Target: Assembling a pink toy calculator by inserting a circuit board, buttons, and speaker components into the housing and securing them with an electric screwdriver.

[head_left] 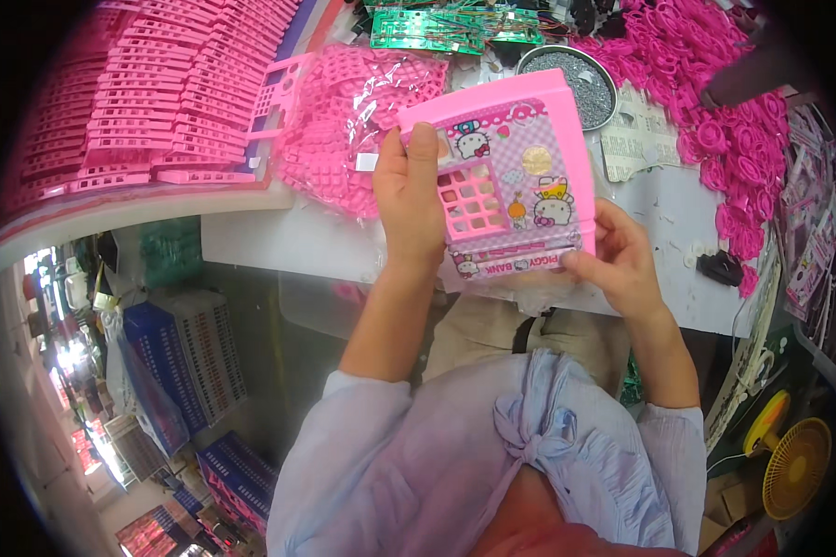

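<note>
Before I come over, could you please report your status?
Left hand, right hand gripping opposite sides; pink cartoon-printed casing, square grid showing; thumbs overlap its front.

I see a loose, pale lavender-blue top (372, 478), thin and creased, tied below and between the left grip (411, 200) and the right grip (620, 255) in a soft knot (534, 438) with rounded loops. Its left sleeve (367, 408) and right sleeve (673, 446) end well short of each grip, leaving both forearms bare. Beige trousers (474, 336) show nearer the grips, crossed by a narrow dark strip (527, 334).
</note>
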### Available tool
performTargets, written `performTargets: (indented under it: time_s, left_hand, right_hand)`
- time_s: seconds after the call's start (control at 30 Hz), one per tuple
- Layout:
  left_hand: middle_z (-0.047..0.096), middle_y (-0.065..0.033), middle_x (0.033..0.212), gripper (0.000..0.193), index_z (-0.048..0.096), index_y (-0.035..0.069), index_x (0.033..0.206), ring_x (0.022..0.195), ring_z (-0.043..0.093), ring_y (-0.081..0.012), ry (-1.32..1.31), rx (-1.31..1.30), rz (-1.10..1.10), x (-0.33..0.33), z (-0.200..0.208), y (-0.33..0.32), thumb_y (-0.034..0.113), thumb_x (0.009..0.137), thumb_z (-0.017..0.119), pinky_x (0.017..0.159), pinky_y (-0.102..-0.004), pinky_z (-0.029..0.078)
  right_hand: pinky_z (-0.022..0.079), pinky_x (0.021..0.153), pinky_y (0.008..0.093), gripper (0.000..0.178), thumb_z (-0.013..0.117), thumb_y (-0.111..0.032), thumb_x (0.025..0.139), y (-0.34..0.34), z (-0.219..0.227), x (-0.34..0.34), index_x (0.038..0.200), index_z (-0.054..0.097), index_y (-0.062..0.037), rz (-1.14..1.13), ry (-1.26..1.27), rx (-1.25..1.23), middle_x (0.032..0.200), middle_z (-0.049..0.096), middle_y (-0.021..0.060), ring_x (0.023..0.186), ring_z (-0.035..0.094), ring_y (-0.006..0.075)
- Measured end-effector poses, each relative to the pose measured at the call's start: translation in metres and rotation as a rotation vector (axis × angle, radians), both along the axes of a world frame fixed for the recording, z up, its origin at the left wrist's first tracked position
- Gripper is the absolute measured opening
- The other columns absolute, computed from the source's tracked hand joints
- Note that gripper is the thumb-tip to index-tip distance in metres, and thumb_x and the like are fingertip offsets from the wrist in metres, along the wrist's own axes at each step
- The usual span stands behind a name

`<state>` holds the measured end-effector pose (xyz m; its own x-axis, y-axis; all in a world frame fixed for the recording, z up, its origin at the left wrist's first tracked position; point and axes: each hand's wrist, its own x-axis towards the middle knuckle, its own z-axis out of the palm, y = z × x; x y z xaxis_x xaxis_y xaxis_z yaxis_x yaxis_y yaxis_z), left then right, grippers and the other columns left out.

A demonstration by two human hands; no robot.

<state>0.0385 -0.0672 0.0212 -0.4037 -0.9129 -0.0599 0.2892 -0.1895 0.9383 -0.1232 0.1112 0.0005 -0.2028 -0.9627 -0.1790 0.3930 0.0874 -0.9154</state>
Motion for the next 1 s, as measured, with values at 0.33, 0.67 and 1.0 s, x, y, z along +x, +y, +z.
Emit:
performTargets:
  time_s: [0.33,0.67,1.0]
  left_hand:
    - [0.060,0.0008,0.076,0.044,0.066,-0.001,0.101,0.069,0.053,-0.0060,-0.248,-0.268,0.095,0.009,-0.018,0.017,0.029,0.112,0.036,0.062,-0.0254,0.044]
    - [0.059,0.0035,0.081,0.030,0.063,0.001,0.097,0.075,0.051,-0.0078,-0.102,-0.119,-0.018,-0.016,-0.015,-0.007,0.026,0.108,0.051,0.066,-0.0268,0.042]
    - [0.071,-0.0072,0.112,0.025,0.067,0.005,0.115,0.101,0.066,-0.0196,-0.250,-0.713,-0.465,0.031,-0.005,-0.043,0.018,0.094,0.071,0.089,-0.0322,0.051]
  right_hand:
    - [0.053,0.097,0.0325,0.057,0.072,0.001,0.088,-0.002,-0.001,0.020,0.140,0.049,0.0060,-0.126,0.030,-0.015,0.127,0.064,0.0117,0.114,0.063,0.0173]
    - [0.055,0.091,0.0318,0.056,0.074,0.001,0.085,0.007,-0.003,0.001,0.137,0.053,0.0060,-0.133,0.038,0.067,0.120,0.068,0.0105,0.104,0.066,0.0166]
    - [0.056,0.090,0.0351,0.047,0.067,0.002,0.084,-0.027,-0.031,-0.082,0.131,0.065,-0.0052,-0.067,0.979,-0.250,0.127,0.068,0.0110,0.106,0.067,0.0246]
